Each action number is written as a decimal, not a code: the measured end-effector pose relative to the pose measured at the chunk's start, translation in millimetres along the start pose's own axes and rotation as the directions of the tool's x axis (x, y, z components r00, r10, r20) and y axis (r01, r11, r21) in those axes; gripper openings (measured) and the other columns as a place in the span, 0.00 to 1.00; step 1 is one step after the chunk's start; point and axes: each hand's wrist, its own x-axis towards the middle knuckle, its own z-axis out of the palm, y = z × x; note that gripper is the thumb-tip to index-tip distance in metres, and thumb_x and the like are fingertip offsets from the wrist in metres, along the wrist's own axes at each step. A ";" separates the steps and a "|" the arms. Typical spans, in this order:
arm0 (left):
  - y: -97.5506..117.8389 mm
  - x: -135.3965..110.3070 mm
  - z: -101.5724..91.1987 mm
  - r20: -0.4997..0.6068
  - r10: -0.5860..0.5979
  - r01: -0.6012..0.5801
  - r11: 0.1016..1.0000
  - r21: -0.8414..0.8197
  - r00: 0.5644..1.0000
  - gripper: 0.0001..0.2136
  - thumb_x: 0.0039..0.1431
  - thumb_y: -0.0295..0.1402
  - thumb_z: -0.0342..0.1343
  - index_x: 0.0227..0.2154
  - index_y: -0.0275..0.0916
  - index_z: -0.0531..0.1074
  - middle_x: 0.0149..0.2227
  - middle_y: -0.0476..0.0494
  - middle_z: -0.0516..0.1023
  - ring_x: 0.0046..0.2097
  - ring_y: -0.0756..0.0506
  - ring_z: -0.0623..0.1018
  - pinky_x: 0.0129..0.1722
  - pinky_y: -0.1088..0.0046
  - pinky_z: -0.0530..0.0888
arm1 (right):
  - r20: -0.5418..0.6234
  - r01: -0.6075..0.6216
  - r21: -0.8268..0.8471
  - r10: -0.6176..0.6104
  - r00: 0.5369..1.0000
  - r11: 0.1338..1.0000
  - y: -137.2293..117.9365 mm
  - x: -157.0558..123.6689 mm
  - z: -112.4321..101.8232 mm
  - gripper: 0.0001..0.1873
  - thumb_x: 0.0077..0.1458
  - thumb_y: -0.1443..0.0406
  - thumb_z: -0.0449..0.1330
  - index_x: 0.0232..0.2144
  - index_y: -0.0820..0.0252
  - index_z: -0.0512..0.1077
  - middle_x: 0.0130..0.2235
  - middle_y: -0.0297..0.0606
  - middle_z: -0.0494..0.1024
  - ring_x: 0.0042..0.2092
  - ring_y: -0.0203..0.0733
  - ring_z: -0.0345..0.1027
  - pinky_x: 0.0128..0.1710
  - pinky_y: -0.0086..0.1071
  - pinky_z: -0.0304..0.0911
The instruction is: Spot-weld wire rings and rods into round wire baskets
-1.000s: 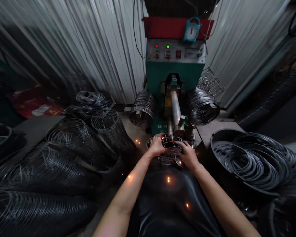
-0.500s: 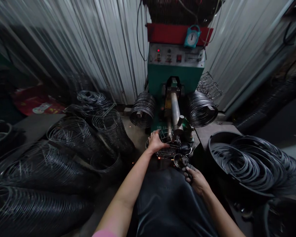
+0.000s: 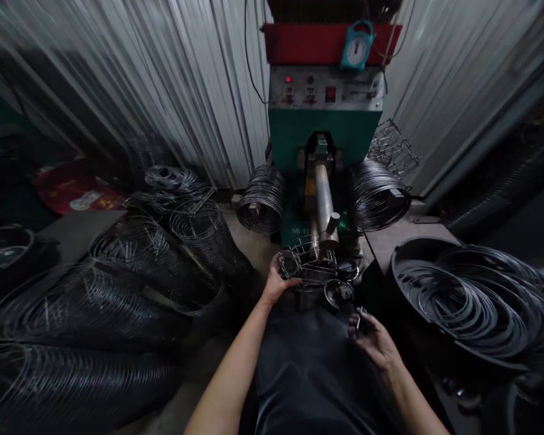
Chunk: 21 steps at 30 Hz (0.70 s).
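My left hand (image 3: 278,283) grips the left side of a round wire basket frame (image 3: 317,277), thumb along its near edge. The frame sits under the electrode arm (image 3: 324,202) of a green welding machine (image 3: 326,130), and the arm's tip reaches down inside it. My right hand (image 3: 374,339) is raised in front of the black apron (image 3: 308,362), fingers curled around a small shiny metal piece whose kind I cannot make out. Just beyond those fingers is a small round dish (image 3: 339,294) with dark contents. Another round dish (image 3: 347,269) stands behind it.
Wire coils (image 3: 262,199) hang left of the machine and more coils (image 3: 378,194) on its right. A large black tub (image 3: 401,260) of wire rings (image 3: 476,302) stands at right. Stacks of wire rings (image 3: 90,308) fill the left side. A blue dial timer (image 3: 358,47) hangs above the panel.
My right hand has drawn back from the small dish, toward me and to the right. The orange sparks near the wire frame are gone. My left hand still holds the frame, slightly lower left.
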 end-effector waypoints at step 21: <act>9.4 -69.5 -15.2 0.116 0.047 -0.035 0.994 -0.106 0.992 0.47 0.29 0.40 0.69 0.55 0.40 0.51 0.53 0.38 0.64 0.54 0.39 0.67 0.53 0.61 0.65 | -0.003 0.399 -0.667 -0.538 0.843 0.629 43.5 -15.7 -38.8 0.18 0.37 0.54 0.64 0.29 0.61 0.75 0.28 0.38 0.77 0.28 0.39 0.68 0.26 0.30 0.62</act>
